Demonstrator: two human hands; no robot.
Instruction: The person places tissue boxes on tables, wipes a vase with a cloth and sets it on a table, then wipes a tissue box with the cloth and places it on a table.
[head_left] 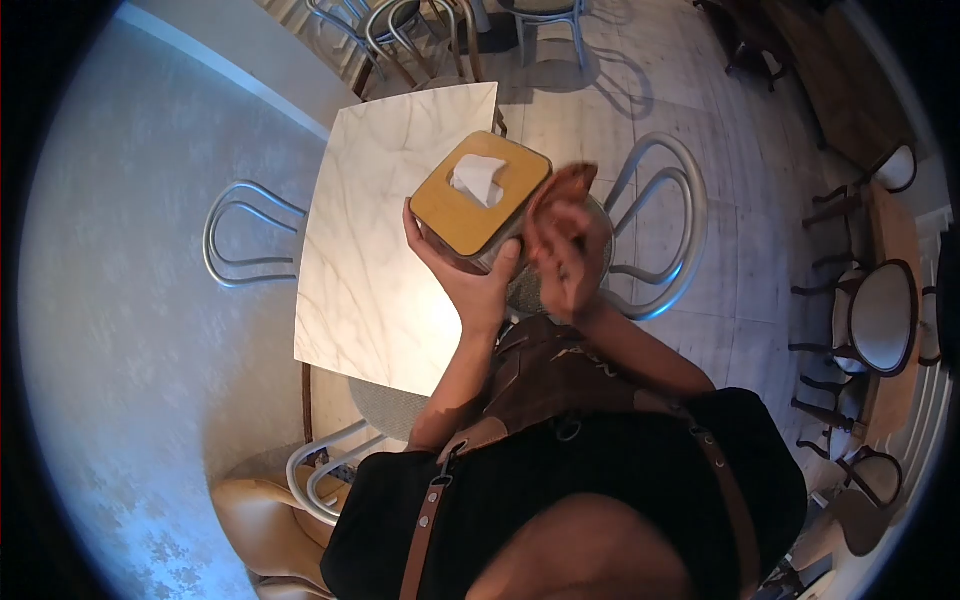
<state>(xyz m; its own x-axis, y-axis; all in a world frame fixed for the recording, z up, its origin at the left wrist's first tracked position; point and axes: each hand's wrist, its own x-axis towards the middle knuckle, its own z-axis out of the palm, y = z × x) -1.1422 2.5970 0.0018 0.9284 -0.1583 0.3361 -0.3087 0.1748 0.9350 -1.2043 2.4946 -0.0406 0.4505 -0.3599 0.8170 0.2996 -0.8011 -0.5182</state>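
My left hand [473, 292] is wrapped round the near side of a tissue box [440, 204] and holds it up above the marble table. The box has a yellow-gold top with rounded corners, and a white tissue [479, 176] sticks out of its opening. At the right side of the box, my right hand [568, 250] grips a crumpled reddish-brown cloth [565, 190]. Motion blurs this hand a little. Whether the cloth touches the box, I cannot tell.
The white marble table [370, 260] lies below and left of the box. Silver chairs stand at its left [250, 235], right [680, 230] and near [320, 470] sides. Further right are dark wooden chairs [885, 318]. A grey wall [150, 250] runs along the left.
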